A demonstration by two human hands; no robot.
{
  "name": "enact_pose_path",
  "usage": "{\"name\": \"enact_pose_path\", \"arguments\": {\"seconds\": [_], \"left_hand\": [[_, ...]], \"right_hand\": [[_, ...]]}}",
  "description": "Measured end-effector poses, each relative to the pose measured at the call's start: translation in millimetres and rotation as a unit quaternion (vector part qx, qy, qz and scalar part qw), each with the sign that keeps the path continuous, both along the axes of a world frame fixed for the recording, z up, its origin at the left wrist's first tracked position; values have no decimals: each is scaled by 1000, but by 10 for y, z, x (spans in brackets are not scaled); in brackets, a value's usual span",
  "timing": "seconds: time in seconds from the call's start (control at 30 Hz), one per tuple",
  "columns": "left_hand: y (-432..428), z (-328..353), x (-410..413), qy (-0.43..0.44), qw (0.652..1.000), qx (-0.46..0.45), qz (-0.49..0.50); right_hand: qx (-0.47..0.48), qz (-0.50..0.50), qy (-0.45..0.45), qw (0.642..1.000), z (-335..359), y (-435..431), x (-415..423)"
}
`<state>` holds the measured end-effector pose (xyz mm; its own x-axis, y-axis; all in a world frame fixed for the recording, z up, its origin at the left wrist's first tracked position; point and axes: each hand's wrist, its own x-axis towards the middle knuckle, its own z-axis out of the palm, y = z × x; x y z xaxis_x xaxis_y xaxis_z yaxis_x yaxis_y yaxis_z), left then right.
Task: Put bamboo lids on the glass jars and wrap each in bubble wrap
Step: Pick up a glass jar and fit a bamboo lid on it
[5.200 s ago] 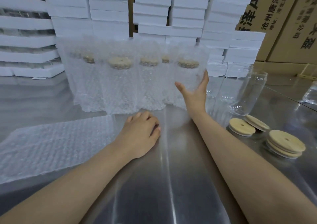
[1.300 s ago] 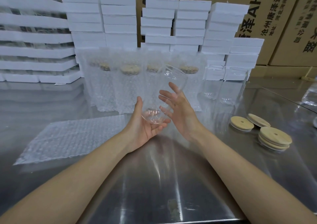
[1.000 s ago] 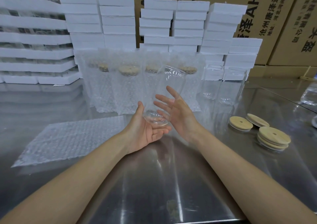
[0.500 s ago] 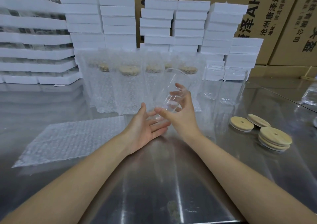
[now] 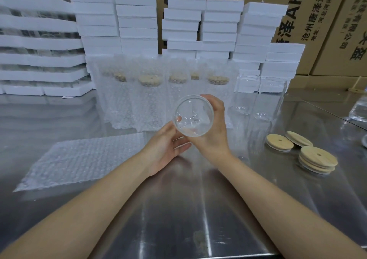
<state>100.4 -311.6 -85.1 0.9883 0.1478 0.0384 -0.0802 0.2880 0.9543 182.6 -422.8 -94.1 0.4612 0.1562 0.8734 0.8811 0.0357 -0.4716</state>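
Tech 1: Since half a second ago, you are turning the glass jar [image 5: 193,115]. One round end is now facing the camera, where before the jar was tilting away toward the top of the frame.

Tech 2: Confirmed. Your right hand [image 5: 215,127] is gripping the jar from its right side at frame centre, with the fingers curling round the wall. Whether mouth or base is facing the camera, we cannot tell.

Tech 1: Your left hand [image 5: 165,146] is lying palm up just below and left of the jar, fingers relaxed and nearly straight, grasping nothing. Its thumb tip is showing at the jar's left edge, but contact cannot be confirmed.

Tech 2: You are holding the jar clear above the steel table [image 5: 198,209]. A bubble wrap sheet [image 5: 79,159] is lying flat at centre left, just beside your left hand.

Tech 1: At centre right, two loose bamboo lids [image 5: 279,142] are lying touching each other. A lid stack [image 5: 317,159] is sitting near them, toward the lower right.

Tech 2: Behind your hands, wrapped jars [image 5: 151,96] are standing in a row, their lids showing through the wrap. Two bare jars [image 5: 246,94] are standing just right of that row. White foam boxes [image 5: 137,20] are standing in stacks across the upper frame, with cardboard cartons [image 5: 317,20] behind them.
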Motion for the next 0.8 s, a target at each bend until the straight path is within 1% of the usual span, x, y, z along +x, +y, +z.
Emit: {"name": "enact_pose_path", "arguments": {"seconds": [0.13, 0.2, 0.27, 0.3, 0.37, 0.4, 0.43, 0.47, 0.53, 0.57, 0.6, 0.67, 0.7, 0.77, 0.8], "left_hand": [[18, -34, 11, -14, 1000, -9, 0], [25, -64, 18, -24, 1000, 0, 7], [22, -101, 14, -41, 998, 46, 31], [18, -116, 7, -52, 995, 78, 46], [12, -125, -3, -75, 985, 142, 69], [9, -119, -10, -87, 978, 172, 82], [9, -111, -15, -104, 971, 195, 97], [7, -101, -15, -129, 963, 209, 109], [-16, -64, -43, -172, 948, 235, 129], [-27, -37, -64, -184, 934, 269, 144], [-32, -12, -78, -196, 913, 319, 160], [-37, 4, -96, -224, 869, 401, 184], [-55, 12, -111, -233, 860, 412, 189], [-114, 36, -153, -233, 866, 398, 192], [-138, 45, -167, -232, 868, 394, 194]], "right_hand": [[-17, -12, 15, 1000, -14, 12, 18], [-22, -10, 19, 1000, -5, 5, 5], [-19, 14, 33, 999, 28, -18, -30], [-13, 38, 57, 998, 52, -31, -60], [15, 95, 125, 987, 110, -49, -122], [34, 127, 168, 977, 149, -50, -150], [58, 166, 224, 959, 189, -50, -166], [86, 211, 291, 929, 230, -51, -168], [128, 310, 430, 838, 304, -63, -155], [128, 352, 488, 788, 326, -78, -147], [124, 385, 533, 743, 327, -92, -140], [128, 462, 573, 665, 291, -98, -141], [131, 498, 576, 634, 262, -89, -151], [123, 549, 579, 591, 221, -57, -167], [116, 563, 576, 580, 211, -46, -166]]}}
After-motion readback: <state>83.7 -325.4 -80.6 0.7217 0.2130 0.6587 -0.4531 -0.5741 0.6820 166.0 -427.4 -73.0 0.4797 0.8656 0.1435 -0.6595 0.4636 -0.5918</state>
